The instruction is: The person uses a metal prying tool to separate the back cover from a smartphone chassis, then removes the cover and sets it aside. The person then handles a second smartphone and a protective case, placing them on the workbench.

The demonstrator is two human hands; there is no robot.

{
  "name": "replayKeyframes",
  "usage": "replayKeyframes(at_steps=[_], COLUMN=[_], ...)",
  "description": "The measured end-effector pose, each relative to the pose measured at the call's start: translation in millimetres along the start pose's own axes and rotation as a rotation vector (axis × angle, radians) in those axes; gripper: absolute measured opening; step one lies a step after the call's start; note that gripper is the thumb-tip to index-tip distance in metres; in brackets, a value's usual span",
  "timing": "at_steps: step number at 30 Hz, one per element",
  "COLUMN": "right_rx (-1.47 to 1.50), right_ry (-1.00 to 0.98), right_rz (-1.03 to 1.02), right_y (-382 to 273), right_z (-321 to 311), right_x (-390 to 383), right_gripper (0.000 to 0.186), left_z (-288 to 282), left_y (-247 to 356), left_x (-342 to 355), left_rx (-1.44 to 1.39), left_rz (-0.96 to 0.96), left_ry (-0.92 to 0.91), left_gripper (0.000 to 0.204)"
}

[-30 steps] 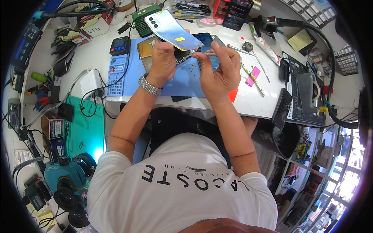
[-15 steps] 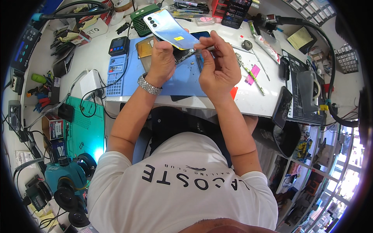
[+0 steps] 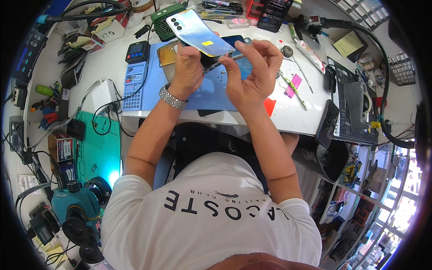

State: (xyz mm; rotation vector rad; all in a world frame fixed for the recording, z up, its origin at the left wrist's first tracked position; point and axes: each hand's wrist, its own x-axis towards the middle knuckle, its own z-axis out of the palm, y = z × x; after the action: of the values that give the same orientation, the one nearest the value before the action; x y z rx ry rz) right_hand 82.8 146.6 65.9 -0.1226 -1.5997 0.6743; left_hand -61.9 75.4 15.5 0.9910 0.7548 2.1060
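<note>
My left hand grips a phone; its light blue back cover, with a yellow sticker and cameras, is lifted at a tilt over the dark body. My right hand pinches a thin silvery tool at the phone's lower right edge; the tool's tip is too small to make out. Under both hands lies a blue mat, bearing more flat phone parts, a parts tray and small bits.
Black boxy device and green fan stand behind. Tools, tubes and a pink card lie right, beside a black pad. A teal microscope and green mat are left; hoses arch at both sides.
My right hand has shifted slightly, its fingers moving at the phone's edge with the tool. The phone and my left hand stay nearly in place.
</note>
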Motion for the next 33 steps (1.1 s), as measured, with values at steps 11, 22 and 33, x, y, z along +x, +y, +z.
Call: replayKeyframes(at_steps=[11, 22, 33], right_rx=[0.222, 0.167, 0.191], right_ry=[0.137, 0.038, 0.042], right_rz=[0.163, 0.151, 0.163], right_y=[-7.8, 2.7, 2.1], right_z=[-7.6, -8.9, -6.5], right_x=[-3.2, -4.0, -5.9], right_gripper=[0.061, 0.055, 0.053], left_z=[-5.0, 7.7, 3.3], left_y=[-2.8, 6.2, 2.7], left_x=[1.9, 1.9, 0.8], left_rx=[-0.098, -0.109, -0.114], left_rz=[-0.065, -0.085, -0.053], left_ry=[-0.017, 0.032, 0.001], left_gripper=[0.074, 0.088, 0.088])
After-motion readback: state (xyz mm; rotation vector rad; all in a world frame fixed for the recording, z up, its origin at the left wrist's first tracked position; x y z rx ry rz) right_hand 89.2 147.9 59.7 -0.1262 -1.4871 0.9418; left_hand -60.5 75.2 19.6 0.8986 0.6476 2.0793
